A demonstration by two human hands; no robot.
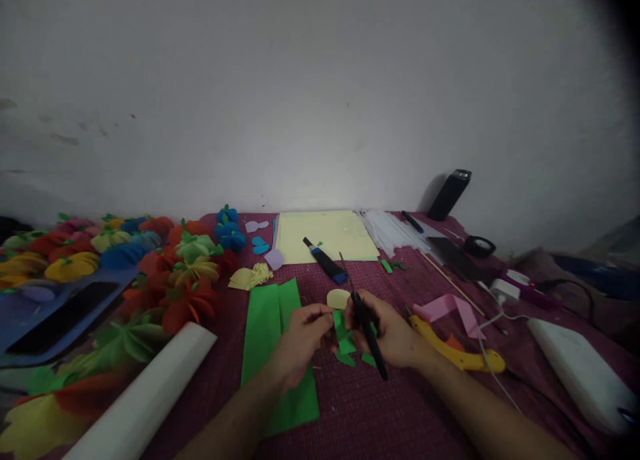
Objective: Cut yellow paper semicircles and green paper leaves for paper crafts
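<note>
My left hand (305, 337) is closed, thumb and fingertips pinching the left edge of a small green paper piece (345, 337). In my right hand (387, 330) is a slim black-handled tool (369, 340), its thin pointed tip upward; its exact kind is hard to make out. The fingers of this hand are wrapped round the tool beside the paper's right edge. Beneath my left wrist lie large green paper sheets (263, 327). Small green scraps (345, 359) rest under the held piece, and a pale yellow cut-out (338, 299) lies just beyond it.
Colourful paper pumpkins (193, 273) crowd the left, near a white roll (150, 393). Pale yellow sheets (325, 230) lie at the back with a dark tube (326, 261). On the right are a yellow glue gun (455, 350), pink ribbon (450, 310), a white box-like device (580, 360) and cables.
</note>
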